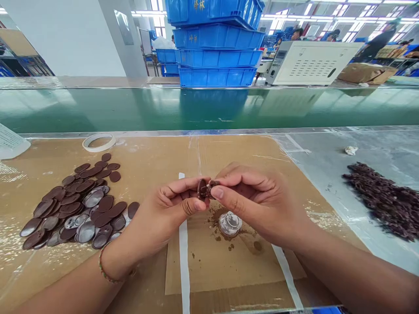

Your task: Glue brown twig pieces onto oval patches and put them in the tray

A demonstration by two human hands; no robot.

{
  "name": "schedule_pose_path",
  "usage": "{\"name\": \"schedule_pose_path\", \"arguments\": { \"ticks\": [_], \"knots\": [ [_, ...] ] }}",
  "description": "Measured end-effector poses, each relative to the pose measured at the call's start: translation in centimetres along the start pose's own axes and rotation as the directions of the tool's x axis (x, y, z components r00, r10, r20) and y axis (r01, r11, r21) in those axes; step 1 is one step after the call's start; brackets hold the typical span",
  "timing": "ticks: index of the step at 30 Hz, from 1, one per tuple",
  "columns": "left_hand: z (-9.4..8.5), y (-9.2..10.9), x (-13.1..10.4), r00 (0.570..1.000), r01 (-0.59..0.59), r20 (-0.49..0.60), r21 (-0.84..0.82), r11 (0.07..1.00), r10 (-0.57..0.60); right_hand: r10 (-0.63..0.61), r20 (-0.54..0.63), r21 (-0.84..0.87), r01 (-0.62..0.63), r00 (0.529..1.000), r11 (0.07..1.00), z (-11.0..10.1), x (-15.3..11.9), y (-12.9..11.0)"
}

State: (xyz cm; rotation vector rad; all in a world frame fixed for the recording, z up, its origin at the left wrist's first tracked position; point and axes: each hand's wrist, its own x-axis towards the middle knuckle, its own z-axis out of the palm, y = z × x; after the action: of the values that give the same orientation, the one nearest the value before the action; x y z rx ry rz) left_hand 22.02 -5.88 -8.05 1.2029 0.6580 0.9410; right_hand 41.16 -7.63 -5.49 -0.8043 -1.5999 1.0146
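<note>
My left hand pinches a small dark brown oval piece on edge between thumb and fingers. Close against its right side, my right hand grips a smaller dark brown bit, whose exact kind I cannot make out. Both hands meet above a small clear round container with whitish residue, standing among brown spots on the cardboard. To the left lies a loose heap of brown oval pieces, some showing shiny metallic faces.
A tape roll lies behind the heap. At the right is a pile of dark shredded bits, with a white crumpled scrap nearby. A green conveyor belt crosses beyond, backed by stacked blue crates and a cream metal box.
</note>
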Motion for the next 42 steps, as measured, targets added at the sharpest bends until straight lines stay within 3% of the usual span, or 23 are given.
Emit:
{"name": "schedule_pose_path", "arguments": {
  "ticks": [5,10,16,23,28,35,42],
  "knots": [
    [-0.3,0.1,0.0,0.999,0.022,0.025,0.029,0.999,-0.023,0.049,0.022,-0.032,-0.049,0.999,0.998,0.0,0.0,-0.1],
    [-0.5,0.3,-0.1,0.999,0.046,0.011,0.127,0.991,-0.048,0.145,0.038,0.071,-0.147,0.989,0.987,0.2,0.0,-0.3],
    [0.4,1.0,0.0,0.996,0.089,-0.034,0.125,0.988,-0.086,0.212,0.049,0.172,-0.217,0.976,0.961,0.5,0.0,-0.5],
    [0.8,1.0,0.1,0.981,0.139,-0.153,0.108,0.984,-0.122,0.251,0.181,0.394,-0.304,0.951,0.867,0.8,-0.1,-0.5],
    [1.0,1.0,0.1,0.975,0.117,-0.206,0.139,0.983,-0.087,0.268,0.231,0.485,-0.35,0.935,0.802,0.9,-0.2,-0.5],
    [1.3,1.0,-0.2,0.972,0.116,-0.214,0.079,0.99,-0.097,0.271,0.257,0.505,-0.368,0.928,0.781,1.2,-0.2,-0.8],
    [1.7,1.1,-0.4,0.948,0.13,-0.297,0.042,0.991,-0.111,0.28,0.24,0.485,-0.365,0.929,0.795,1.1,-0.3,-1.2]
  ]
}}
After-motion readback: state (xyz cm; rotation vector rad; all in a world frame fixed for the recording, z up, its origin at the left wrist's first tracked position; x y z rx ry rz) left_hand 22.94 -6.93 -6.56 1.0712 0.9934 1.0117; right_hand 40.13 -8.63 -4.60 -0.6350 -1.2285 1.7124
